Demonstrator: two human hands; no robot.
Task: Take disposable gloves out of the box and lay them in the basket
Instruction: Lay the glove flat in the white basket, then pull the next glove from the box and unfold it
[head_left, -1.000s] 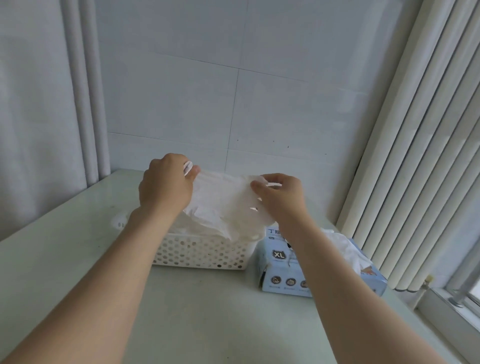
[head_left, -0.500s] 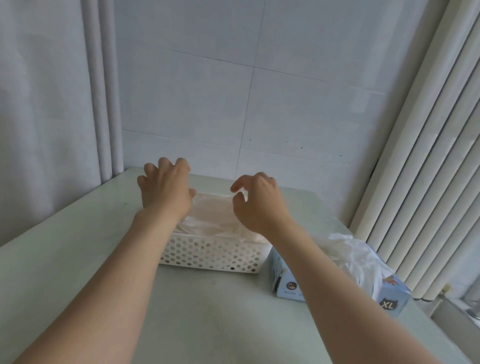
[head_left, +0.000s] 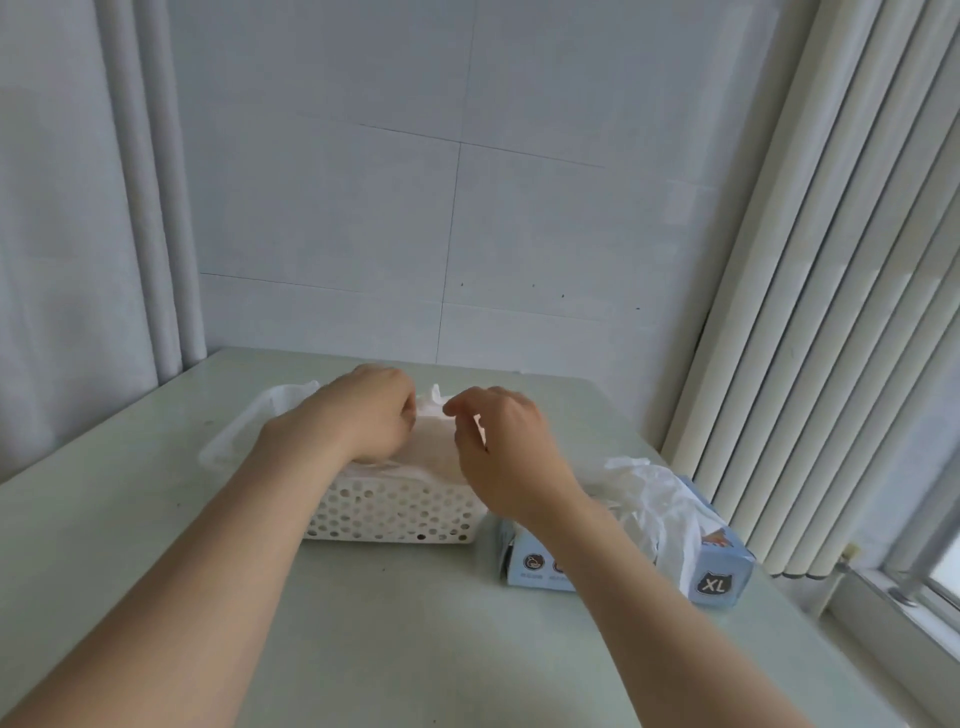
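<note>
Gloves (head_left: 431, 457), where are they lying?

Heaped in the white basket (head_left: 389, 512) on the table (head_left: 363, 623). A spare glove (head_left: 654, 493) sticks up out of the blue box (head_left: 719, 569), just right of the basket.

And the hands?

Both are above the basket. Left hand (head_left: 363, 415) is curled, knuckles up, resting on the heap; whether it grips anything I cannot tell. Right hand (head_left: 506, 441) has its fingers loosely bent, thumb and forefinger nearly closed by a white fold of glove. Pinching or only touching, I can't say.
</note>
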